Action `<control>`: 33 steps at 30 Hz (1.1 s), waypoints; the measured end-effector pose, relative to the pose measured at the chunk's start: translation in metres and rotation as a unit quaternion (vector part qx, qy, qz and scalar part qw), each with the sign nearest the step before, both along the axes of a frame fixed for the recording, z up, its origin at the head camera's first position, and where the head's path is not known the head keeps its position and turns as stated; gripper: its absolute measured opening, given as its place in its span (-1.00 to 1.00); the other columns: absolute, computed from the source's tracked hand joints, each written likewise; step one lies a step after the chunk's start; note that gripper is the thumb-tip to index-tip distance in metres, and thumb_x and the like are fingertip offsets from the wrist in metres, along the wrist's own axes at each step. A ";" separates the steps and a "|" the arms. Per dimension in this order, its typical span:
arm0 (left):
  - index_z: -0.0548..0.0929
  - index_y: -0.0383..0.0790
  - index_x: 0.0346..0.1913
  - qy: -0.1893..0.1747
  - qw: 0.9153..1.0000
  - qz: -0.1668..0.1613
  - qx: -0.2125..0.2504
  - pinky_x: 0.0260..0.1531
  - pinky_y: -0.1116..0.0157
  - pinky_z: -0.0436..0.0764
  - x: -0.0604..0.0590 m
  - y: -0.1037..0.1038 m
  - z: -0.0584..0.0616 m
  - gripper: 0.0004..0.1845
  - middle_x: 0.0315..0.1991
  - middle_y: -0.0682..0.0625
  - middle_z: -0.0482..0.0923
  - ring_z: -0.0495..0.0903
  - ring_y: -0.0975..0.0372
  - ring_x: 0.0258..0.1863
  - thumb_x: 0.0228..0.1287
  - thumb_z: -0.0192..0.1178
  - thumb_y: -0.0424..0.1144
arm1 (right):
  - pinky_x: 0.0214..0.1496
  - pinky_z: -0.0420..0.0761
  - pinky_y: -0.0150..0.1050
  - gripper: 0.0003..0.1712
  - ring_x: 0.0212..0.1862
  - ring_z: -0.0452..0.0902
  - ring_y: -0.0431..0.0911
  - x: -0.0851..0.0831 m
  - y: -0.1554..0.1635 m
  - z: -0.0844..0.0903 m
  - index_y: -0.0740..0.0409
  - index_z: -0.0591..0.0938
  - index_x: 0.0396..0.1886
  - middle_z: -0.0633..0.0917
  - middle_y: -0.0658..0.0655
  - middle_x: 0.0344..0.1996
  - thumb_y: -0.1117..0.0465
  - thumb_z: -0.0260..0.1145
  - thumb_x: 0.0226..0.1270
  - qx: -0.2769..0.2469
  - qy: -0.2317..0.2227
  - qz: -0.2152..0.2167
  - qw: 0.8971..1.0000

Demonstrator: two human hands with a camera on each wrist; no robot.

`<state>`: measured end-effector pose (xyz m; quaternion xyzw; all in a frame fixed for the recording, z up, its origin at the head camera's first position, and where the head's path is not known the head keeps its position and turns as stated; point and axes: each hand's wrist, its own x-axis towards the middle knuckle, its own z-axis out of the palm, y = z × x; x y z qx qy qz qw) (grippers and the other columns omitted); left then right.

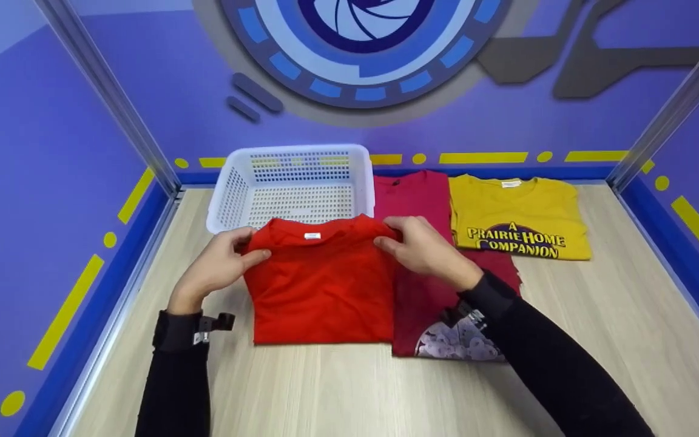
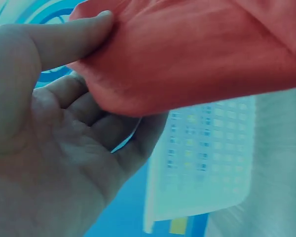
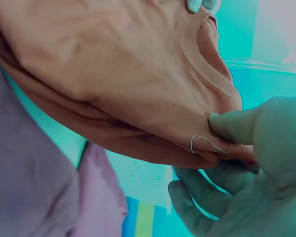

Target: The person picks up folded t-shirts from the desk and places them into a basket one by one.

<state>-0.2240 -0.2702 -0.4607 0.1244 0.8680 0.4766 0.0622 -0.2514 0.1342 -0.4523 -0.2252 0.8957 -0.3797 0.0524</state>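
Observation:
A folded red t-shirt (image 1: 322, 285) lies on the wooden table (image 1: 337, 388) in front of a white basket (image 1: 292, 182). My left hand (image 1: 222, 261) pinches its top left corner, thumb on top and fingers beneath (image 2: 113, 128). My right hand (image 1: 422, 246) pinches the top right corner, where the red t-shirt (image 3: 118, 79) shows its collar. Both corners look lifted slightly off the table. The red cloth (image 2: 197, 54) fills the upper part of the left wrist view.
A dark red shirt (image 1: 428, 200) with a grey print lies partly under my right forearm. A folded yellow shirt (image 1: 516, 215) with printed lettering sits at the back right. Purple walls and metal posts enclose the table.

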 end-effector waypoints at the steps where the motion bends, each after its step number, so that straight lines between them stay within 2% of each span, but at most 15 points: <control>1: 0.77 -0.15 0.07 0.006 1.000 0.009 0.006 -0.09 0.36 0.66 0.002 0.001 0.004 -0.82 -0.11 -0.08 0.73 0.67 0.12 -0.12 0.54 0.41 -0.18 | -0.34 0.43 -0.25 -0.74 -0.46 0.44 -0.08 0.001 0.001 0.004 0.07 0.62 -0.29 0.43 0.02 -0.54 0.07 0.43 0.61 -0.004 0.006 0.006 1.000; 5: 0.81 -0.13 0.14 0.043 0.998 0.043 0.015 -0.06 0.37 0.69 0.009 0.003 0.017 -0.76 -0.05 -0.09 0.79 0.70 0.13 -0.09 0.54 0.42 -0.17 | -0.32 0.50 -0.24 -0.86 -0.44 0.51 -0.07 0.003 0.004 0.023 0.09 0.80 -0.16 0.64 0.04 -0.45 0.12 0.47 0.58 0.000 0.013 0.025 1.000; 8: 0.84 -0.11 0.14 0.073 0.996 0.059 0.007 -0.07 0.35 0.66 0.013 0.003 0.029 -0.76 -0.09 -0.07 0.78 0.66 0.13 -0.10 0.54 0.43 -0.15 | -0.31 0.57 -0.20 -0.85 -0.40 0.57 -0.06 0.005 0.004 0.038 0.05 0.84 -0.06 0.75 0.06 -0.36 0.09 0.48 0.57 0.006 0.009 0.020 1.000; 13: 0.83 -0.15 0.15 0.115 0.991 0.070 0.001 -0.10 0.33 0.63 0.013 -0.002 0.057 -0.75 -0.10 -0.11 0.75 0.63 0.13 -0.12 0.55 0.41 -0.17 | -0.32 0.58 -0.23 -0.84 -0.34 0.60 -0.02 0.007 0.000 0.060 0.04 0.84 -0.11 0.78 0.07 -0.32 0.05 0.51 0.55 -0.027 0.038 0.003 0.999; 18: 0.81 -0.15 0.18 0.141 0.988 0.065 0.003 -0.10 0.37 0.62 0.005 -0.017 0.083 -0.74 -0.05 -0.06 0.77 0.65 0.16 -0.08 0.58 0.39 -0.15 | -0.26 0.56 -0.21 -0.80 -0.29 0.61 -0.01 -0.002 -0.013 0.081 0.10 0.79 -0.11 0.76 0.11 -0.28 0.05 0.47 0.59 -0.044 0.087 0.017 0.995; 21: 0.79 -0.14 0.20 0.140 0.988 0.059 0.006 -0.16 0.39 0.64 -0.003 -0.026 0.089 -0.72 -0.08 0.01 0.76 0.66 0.17 -0.12 0.61 0.36 -0.11 | -0.26 0.53 -0.18 -0.78 -0.33 0.57 0.01 -0.012 -0.021 0.091 0.10 0.76 -0.03 0.72 0.12 -0.30 0.04 0.43 0.62 -0.031 0.092 0.027 0.995; 23: 0.78 -0.14 0.22 0.137 0.989 0.058 0.003 -0.16 0.40 0.64 -0.009 -0.032 0.090 -0.70 -0.09 0.02 0.76 0.66 0.17 -0.13 0.62 0.35 -0.09 | -0.29 0.50 -0.18 -0.78 -0.38 0.51 0.00 -0.021 -0.027 0.096 0.10 0.72 -0.06 0.64 0.12 -0.35 0.03 0.42 0.63 -0.011 0.091 0.031 0.995; 26: 0.78 -0.14 0.25 0.131 0.989 0.073 -0.009 -0.14 0.42 0.64 -0.022 -0.041 0.091 -0.67 -0.08 0.03 0.75 0.66 0.19 -0.11 0.62 0.34 -0.06 | -0.30 0.46 -0.19 -0.77 -0.42 0.44 -0.01 -0.040 -0.039 0.100 0.10 0.70 -0.06 0.58 0.12 -0.39 0.03 0.41 0.65 0.019 0.081 0.037 0.996; 33: 0.79 -0.21 0.25 0.089 0.986 0.111 -0.085 -0.16 0.42 0.57 -0.065 -0.051 0.096 -0.62 -0.05 -0.10 0.74 0.63 0.26 -0.19 0.62 0.31 -0.04 | -0.15 0.55 -0.18 -0.81 -0.22 0.54 0.00 -0.091 -0.066 0.097 0.14 0.70 0.02 0.63 0.15 -0.25 0.11 0.32 0.69 0.057 -0.016 0.024 0.998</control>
